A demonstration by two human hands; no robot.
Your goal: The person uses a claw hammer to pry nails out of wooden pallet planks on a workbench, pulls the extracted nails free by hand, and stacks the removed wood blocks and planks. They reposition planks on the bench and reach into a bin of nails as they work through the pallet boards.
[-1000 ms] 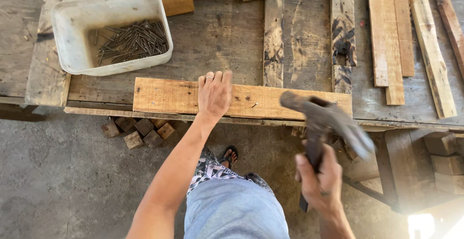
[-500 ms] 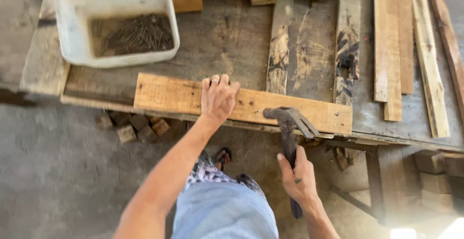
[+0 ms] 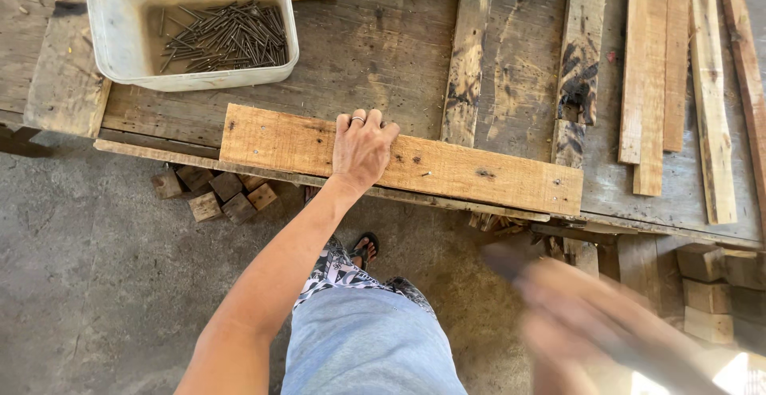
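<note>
Pressing plank (image 3: 447, 167) under left hand (image 3: 363, 149), fingers (image 3: 373, 122) flat on top

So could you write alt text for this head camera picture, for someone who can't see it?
A left hand presses flat on a pale plank at a workbench edge; the right hand is a blur lower right. A white tub of nails sits behind.

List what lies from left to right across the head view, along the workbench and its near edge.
White tub of nails → small wood blocks on the floor → left hand pressing the pale plank → blurred right hand → loose slats.
</note>
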